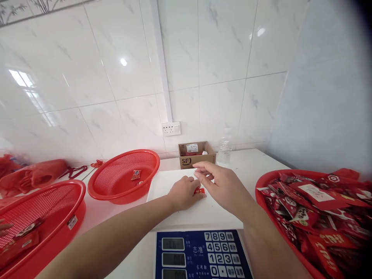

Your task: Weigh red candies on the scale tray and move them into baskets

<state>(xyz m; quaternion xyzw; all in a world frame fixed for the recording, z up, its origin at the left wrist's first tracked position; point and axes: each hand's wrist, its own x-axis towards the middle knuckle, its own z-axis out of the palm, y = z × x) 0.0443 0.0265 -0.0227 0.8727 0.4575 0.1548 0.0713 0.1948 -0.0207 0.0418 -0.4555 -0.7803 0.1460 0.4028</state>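
My left hand [184, 192] is closed over the white weighing plate [174, 219] of a scale. Its fingers curl round a small red packet [200, 191], of which only one end shows. Just to the right, my right hand [219, 184] hovers beside it with thumb and forefinger bent and slightly apart; I see nothing between them. Below the plate, the scale's blue keypad panel [200, 254] has number keys and small display windows. A red basin [258, 186] heaped with red packets [314, 217] stands to the right of my right forearm.
A red perforated basket [155, 159] at the left holds a small packet [136, 175]. Another basket [81, 193] sits nearer, with another person's fingers [4, 226] at its edge. Behind the scale stand a cardboard box [197, 159] and a clear plastic bottle [224, 147], near the tiled wall.
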